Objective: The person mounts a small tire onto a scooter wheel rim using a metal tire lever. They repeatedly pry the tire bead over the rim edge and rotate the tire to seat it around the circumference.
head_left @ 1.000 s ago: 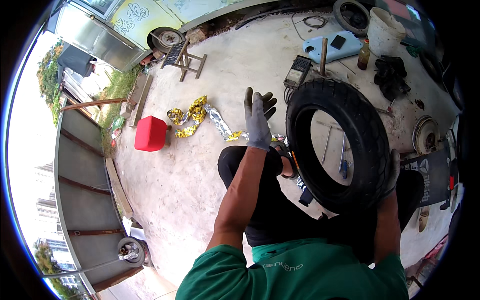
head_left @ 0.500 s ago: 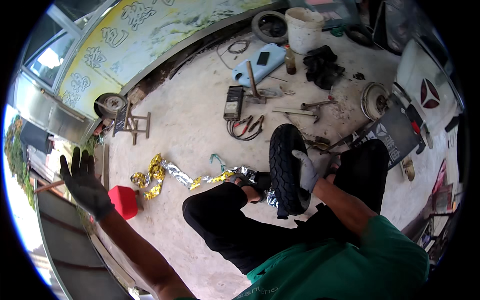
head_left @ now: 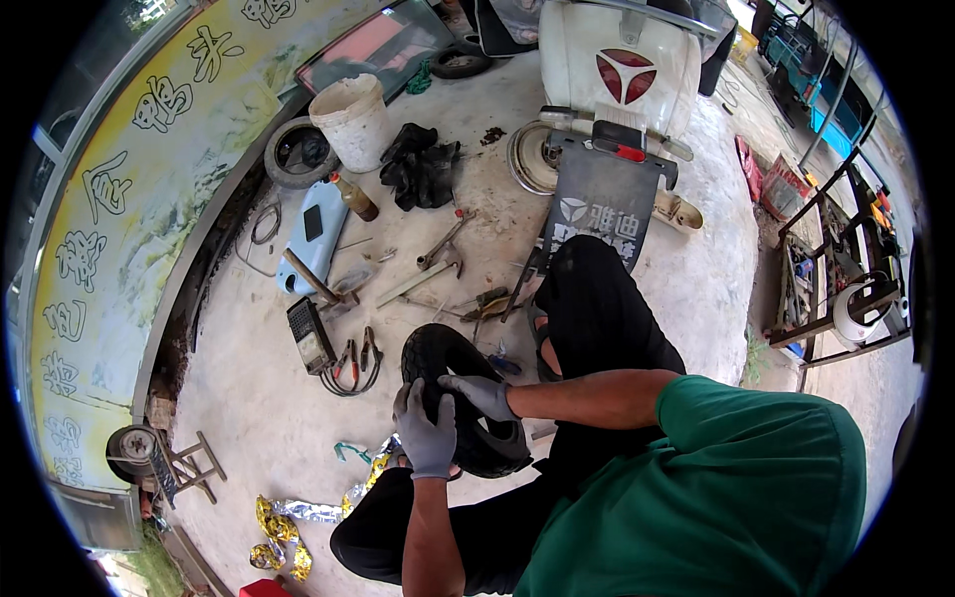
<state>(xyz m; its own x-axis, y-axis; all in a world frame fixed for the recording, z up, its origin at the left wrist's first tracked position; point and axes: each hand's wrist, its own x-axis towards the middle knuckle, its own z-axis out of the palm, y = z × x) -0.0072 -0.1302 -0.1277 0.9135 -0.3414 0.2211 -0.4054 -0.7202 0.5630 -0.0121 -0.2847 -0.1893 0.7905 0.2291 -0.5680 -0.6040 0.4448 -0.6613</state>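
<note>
A black treaded tyre (head_left: 422, 354) stands tilted between my knees. Both my hands wear grey gloves. My left hand (head_left: 426, 433) is closed round the tyre's near left edge, its fingers over the tread and sidewall. My right hand (head_left: 479, 396) grips the tyre at its inner edge, fingertips close to those of the left. Just beyond the tyre lies a black box-shaped device (head_left: 310, 336) with cables and red and black clamps (head_left: 352, 360). A crumpled gold and silver foil strip (head_left: 308, 510) trails toward my left foot.
Ahead lie a hammer (head_left: 313, 279), a light blue panel (head_left: 309, 251), a bottle (head_left: 355, 197), a white bucket (head_left: 350, 124) and black bags (head_left: 418, 169). A white scooter (head_left: 622, 60) with a black mudflap (head_left: 602, 199) stands beyond. A small folding stool (head_left: 189, 473) is at left.
My left hand has come from out at the far left, spread open, onto the tyre. My right hand has stayed on the tyre. The view has swung to the right.
</note>
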